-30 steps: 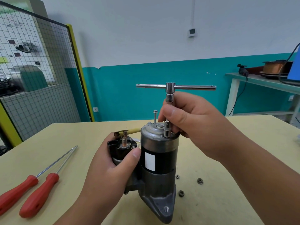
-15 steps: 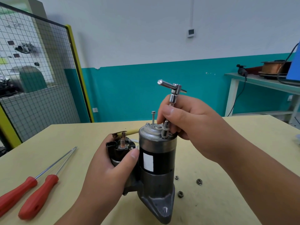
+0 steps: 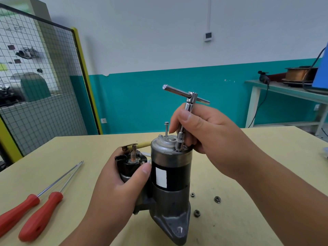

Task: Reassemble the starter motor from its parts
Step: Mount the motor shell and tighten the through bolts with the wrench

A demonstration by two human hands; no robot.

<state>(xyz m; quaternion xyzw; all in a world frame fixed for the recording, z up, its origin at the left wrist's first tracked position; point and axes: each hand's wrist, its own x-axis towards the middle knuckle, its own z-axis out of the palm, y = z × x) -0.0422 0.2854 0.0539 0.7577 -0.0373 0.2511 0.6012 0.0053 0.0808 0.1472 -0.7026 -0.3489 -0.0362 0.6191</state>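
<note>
Head view: black-and-grey cylindrical metal starter motor (image 3: 170,176) stands upright on its nose housing, mid pale-yellow bench (image 3: 248,174). Left grip (image 3: 122,183) wraps the black solenoid (image 3: 131,164) on the motor's side, thumb across the front, steadying it. Right grip (image 3: 209,130) pinches the shaft of a chrome T-handle socket wrench (image 3: 189,103). Its socket sits on a bolt at the near right edge of the silver end cap (image 3: 166,142), and the wrench leans slightly.

Progress, judged: mostly assembled. Housing, body, cap and solenoid are together, and this bolt looks nearly down.

Left to do:
- A second long silver bolt (image 3: 166,129) stands proud at the cap's far side and needs running in.
- The yellow-sleeved lead (image 3: 142,144) ends near the copper solenoid stud (image 3: 133,154), with no nut seen on the stud.
- Three small grey nuts (image 3: 217,199) lie loose on the bench right of the motor, probably for that.

Around: two red-handled screwdrivers (image 3: 40,213) lie left, well apart from the motor. A yellow-framed wire-mesh guard (image 3: 53,86) is behind left, and a teal side table (image 3: 284,89) with a copper wire spool (image 3: 300,73) is far right.

In the way: only the proud bolt, just beside the right fingers. The wrench crossbar sits higher than its head.
</note>
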